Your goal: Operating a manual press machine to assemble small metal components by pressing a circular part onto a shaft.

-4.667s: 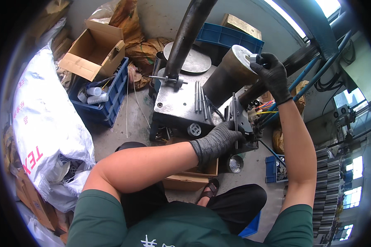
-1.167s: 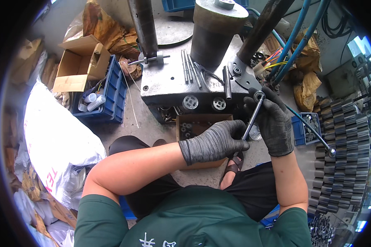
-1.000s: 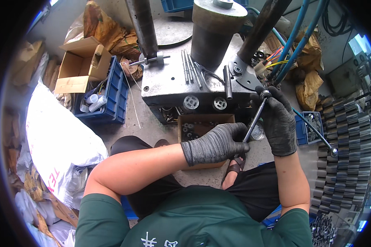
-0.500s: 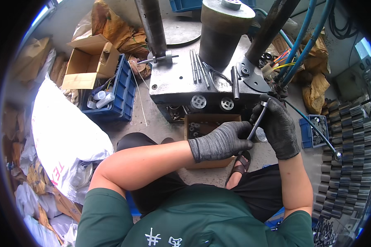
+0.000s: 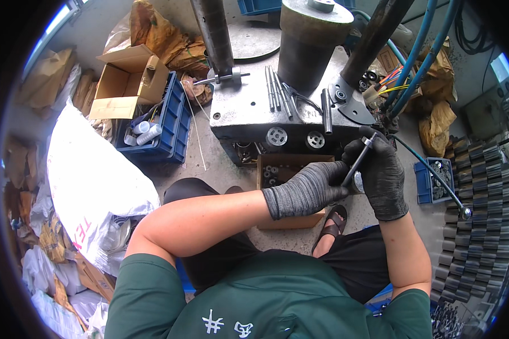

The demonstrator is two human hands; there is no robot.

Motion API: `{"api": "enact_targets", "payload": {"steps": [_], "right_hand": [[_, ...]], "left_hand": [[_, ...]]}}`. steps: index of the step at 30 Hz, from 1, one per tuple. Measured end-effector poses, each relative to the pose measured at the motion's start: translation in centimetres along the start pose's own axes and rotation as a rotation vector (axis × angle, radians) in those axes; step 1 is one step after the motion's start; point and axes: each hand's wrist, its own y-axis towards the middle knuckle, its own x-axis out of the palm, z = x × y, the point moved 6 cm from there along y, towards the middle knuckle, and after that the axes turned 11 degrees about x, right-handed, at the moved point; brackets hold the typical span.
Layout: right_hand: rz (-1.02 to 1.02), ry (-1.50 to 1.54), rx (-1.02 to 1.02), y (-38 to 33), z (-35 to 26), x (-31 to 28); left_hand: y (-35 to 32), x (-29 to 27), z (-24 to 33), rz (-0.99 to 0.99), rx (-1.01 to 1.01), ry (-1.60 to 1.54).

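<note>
Both my hands wear dark grey knit gloves. A slim dark metal rod [image 5: 356, 166] with a small collar near its upper end slants between them. My left hand [image 5: 311, 190] is closed around the lower part of the rod, with the thumb side toward it. Higher up, my right hand [image 5: 384, 179] has its fingers wrapped by the collar and the upper end. The palms hide part of the rod. Below the hands, a cardboard box [image 5: 291, 222] on the floor holds small round metal parts, partly covered by my left forearm.
Ahead stands a metal machine table [image 5: 237, 107] with several thin rods [image 5: 278, 93], a short dark bar [image 5: 327, 112] and a thick cylinder [image 5: 305, 53]. A blue crate [image 5: 178, 121] and white sack [image 5: 96, 186] lie left. Stacked metal tubes [image 5: 481, 209] and a small blue bin [image 5: 424, 186] are right.
The whole view has shifted slightly, so things appear a little farther right. Both hands keep hold of the rod in nearly the same pose.
</note>
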Motion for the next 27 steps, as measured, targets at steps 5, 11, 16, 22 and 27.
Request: {"api": "enact_targets", "payload": {"steps": [5, 11, 16, 22, 27], "right_hand": [[0.037, -0.080, -0.065, -0.2, -0.1, 0.2], [0.128, -0.303, -0.158, -0.7, 0.1, 0.1], [0.128, -0.283, -0.152, -0.7, 0.3, 0.0], [0.086, -0.269, -0.042, -0.7, 1.5, 0.0], [0.024, -0.286, 0.012, -0.6, 1.9, 0.2]], "left_hand": [[0.0, -0.3, 1.0, 0.042, 0.084, 0.132], [-0.2, 0.1, 1.5, 0.080, 0.148, 0.083], [-0.2, 0.3, 1.4, 0.087, 0.134, 0.067], [0.5, -0.8, 1.5, 0.115, 0.193, 0.144], [0.5, -0.8, 0.7, 0.115, 0.143, 0.081]]}}
